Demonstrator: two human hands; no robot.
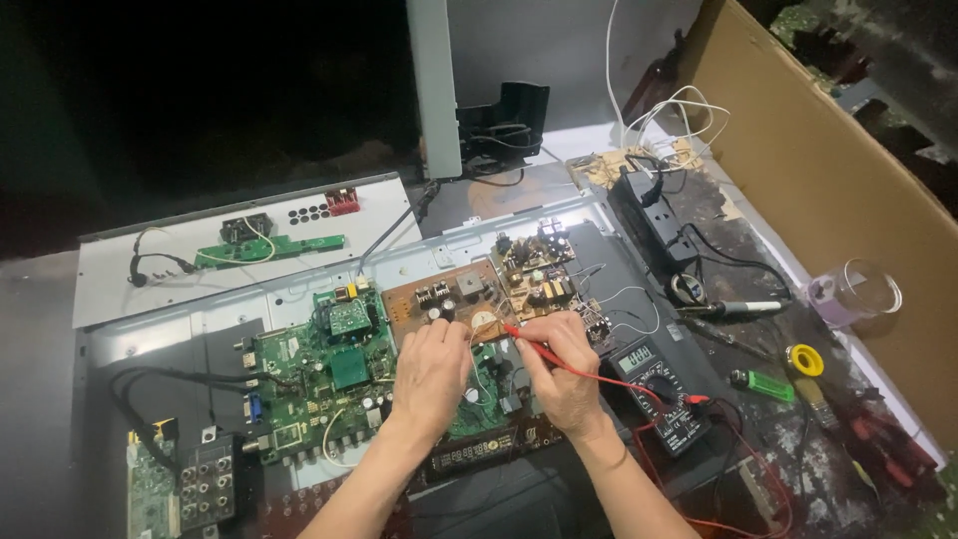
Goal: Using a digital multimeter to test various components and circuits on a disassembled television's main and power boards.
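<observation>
the right hand (567, 371) pinches a slim red plastic meter probe (544, 355) like a pen, fingers closed around its shaft, so the metal tip angles down and left onto the brown rectangular circuit board (454, 299) near a round pale part. the left hand (431, 369) lies curled over the boards just beside it, apparently steadying something small; whether its fingers grip anything i cannot tell, since the back of the hand hides them. the red lead runs from the probe to the black boxy digital multimeter (664, 394), set flat just right of the wrist where its grey screen faces up for reading. left of the brown board sits a green printed circuit board (324, 374), dense with shiny capacitors and connectors, both bedded in a grey sheet-metal chassis (200, 329) on the worn dark desk (788, 469). further right lie a soldering iron with a white handle (743, 308), a yellow solder reel (804, 360), a green plastic lighter (763, 383) and a clear glass cup (866, 291)
</observation>
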